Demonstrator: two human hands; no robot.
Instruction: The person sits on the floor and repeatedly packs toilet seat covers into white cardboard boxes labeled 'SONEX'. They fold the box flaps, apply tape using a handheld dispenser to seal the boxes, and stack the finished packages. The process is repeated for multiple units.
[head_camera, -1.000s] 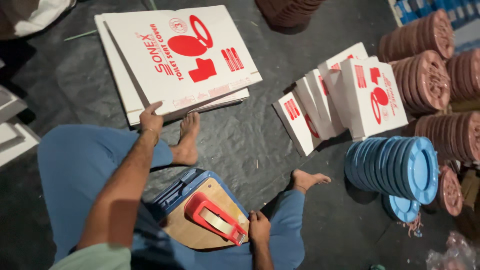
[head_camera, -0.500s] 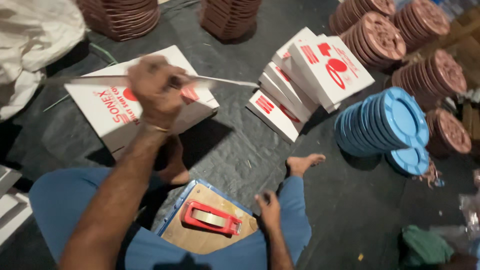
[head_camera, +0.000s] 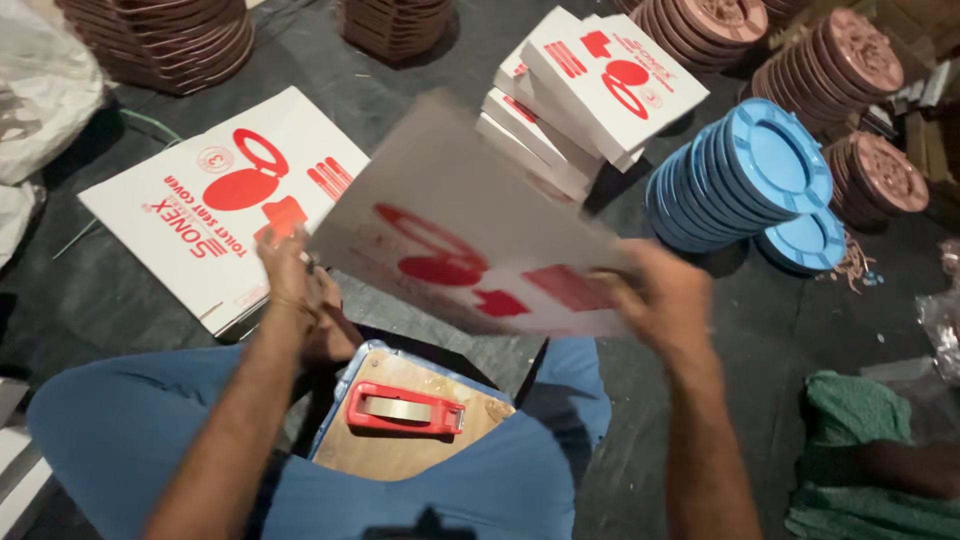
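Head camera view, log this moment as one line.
left hand: grips flat carton left edge | right hand: grips its right edge | carton: lifted, blurred | tape dispenser: on board in lap

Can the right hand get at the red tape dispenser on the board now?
Probably not at once: the right hand grips the flat carton. The red tape dispenser lies uncovered on the wooden board below, so the path looks free.

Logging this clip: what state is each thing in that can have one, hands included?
Left hand: gripping the flat carton's left edge.
Right hand: gripping its right edge.
Flat carton: unfolded, lifted, motion-blurred.
Tape dispenser: lying idle on the wooden board.
Pile of flat cartons: lying on the floor.
Made-up boxes: closed, leaning together.
Blue lids: stacked on edge.
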